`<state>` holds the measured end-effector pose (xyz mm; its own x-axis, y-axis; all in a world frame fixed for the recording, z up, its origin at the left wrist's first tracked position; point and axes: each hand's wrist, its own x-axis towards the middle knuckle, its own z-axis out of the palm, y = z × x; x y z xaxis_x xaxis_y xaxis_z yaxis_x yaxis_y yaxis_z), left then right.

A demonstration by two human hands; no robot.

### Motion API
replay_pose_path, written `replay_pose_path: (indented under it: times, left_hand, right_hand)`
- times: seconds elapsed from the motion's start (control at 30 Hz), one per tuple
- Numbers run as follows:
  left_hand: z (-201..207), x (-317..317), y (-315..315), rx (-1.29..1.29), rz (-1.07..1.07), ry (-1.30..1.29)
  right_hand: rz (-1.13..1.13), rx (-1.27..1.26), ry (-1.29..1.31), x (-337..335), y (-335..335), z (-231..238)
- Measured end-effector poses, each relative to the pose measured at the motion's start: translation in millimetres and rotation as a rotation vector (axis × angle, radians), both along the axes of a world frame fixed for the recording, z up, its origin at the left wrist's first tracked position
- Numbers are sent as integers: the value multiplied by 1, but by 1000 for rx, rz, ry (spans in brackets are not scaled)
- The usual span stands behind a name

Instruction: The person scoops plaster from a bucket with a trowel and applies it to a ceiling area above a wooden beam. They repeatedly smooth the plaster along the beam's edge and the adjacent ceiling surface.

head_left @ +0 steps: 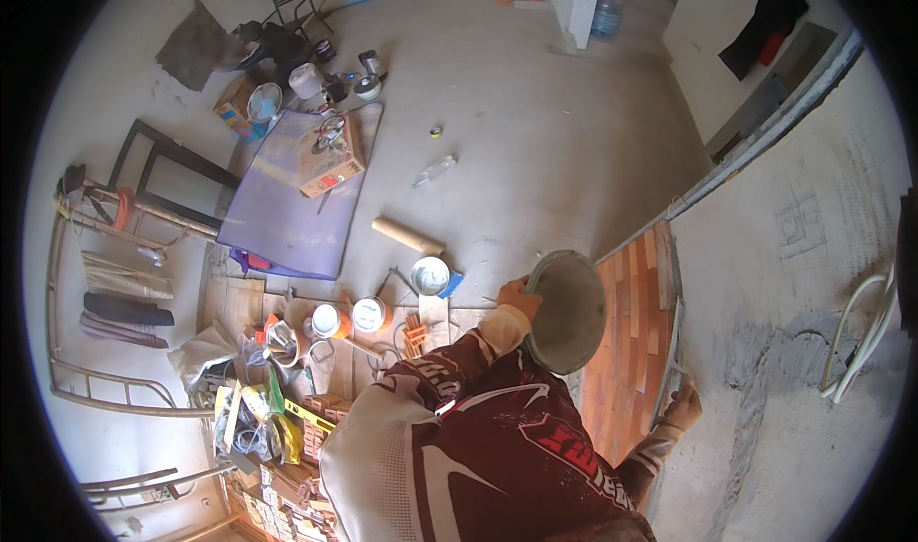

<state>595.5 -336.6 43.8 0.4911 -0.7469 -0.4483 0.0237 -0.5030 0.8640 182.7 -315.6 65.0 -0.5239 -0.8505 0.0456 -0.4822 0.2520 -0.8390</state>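
My left hand [519,298] is closed on the rim of a round grey-green bucket [566,317]. The bucket is tilted so that its inside faces up, with a dull grey coating on it. My right hand [682,410] is at the edge of the rough grey wall [765,284], low on the right. Its fingers look curled near a thin pale strip along that edge; what they hold, if anything, I cannot make out. Between the bucket and the wall edge lies a surface of reddish-orange bricks or tiles [622,322].
White buckets [371,314] and a pail [429,275] stand ahead-left, near a cardboard roll [407,235]. Stacked bricks [273,504] and bags lie at lower left. A purple mat [277,198] carries a cardboard box [333,164]. A bamboo frame [134,408] leans left. Cable [851,341] hangs right.
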Motion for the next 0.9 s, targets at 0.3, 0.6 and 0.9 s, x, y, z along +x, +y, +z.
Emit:
replay_pose_path:
  times: [0.3, 0.6, 0.9]
  left_hand:
    - [-24, 13, 1, 94, -98, -178]
    - [-69, 37, -6, 148, -157, -235]
    - [0, 15, -11, 90, -161, -185]
  right_hand:
    - [-25, -107, -211, 0, 9, -6]
    - [-91, 154, -15, 14, 8, 34]
    - [-168, 209, -101, 28, 15, 40]
